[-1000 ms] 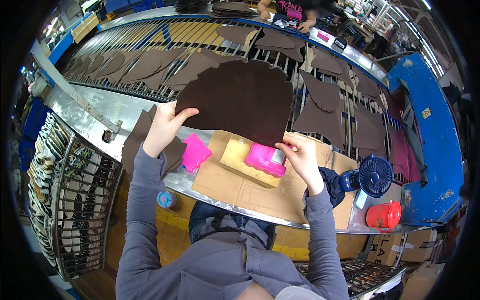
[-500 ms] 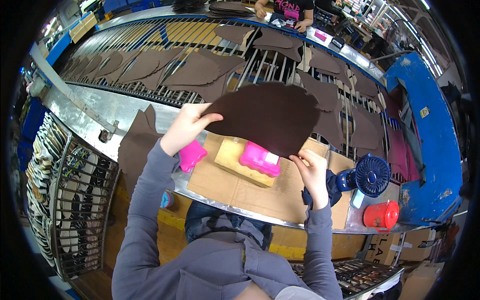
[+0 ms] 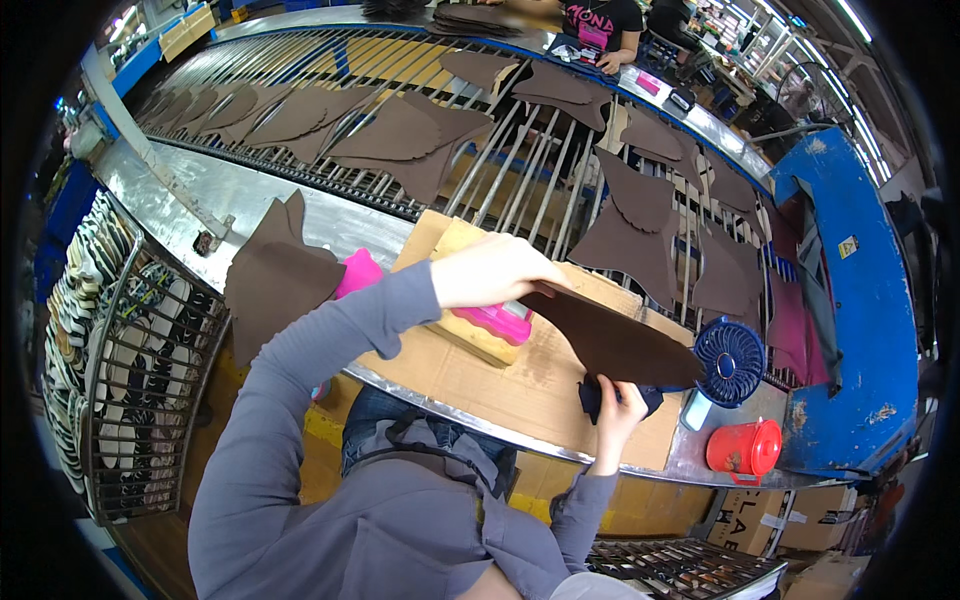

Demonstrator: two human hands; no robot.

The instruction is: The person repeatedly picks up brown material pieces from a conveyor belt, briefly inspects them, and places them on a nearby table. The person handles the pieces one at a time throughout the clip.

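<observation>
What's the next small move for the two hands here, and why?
I'd probably ease the dark brown, flat sheet left: the left hand and right hand both hold its edges, and its right end overlaps the dark blue, round fan in view, though whether they touch can't be told.

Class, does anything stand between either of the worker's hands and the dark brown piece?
Nothing visible does: the left hand holds the dark brown piece at its left end, and the right hand pinches its near edge.
</observation>
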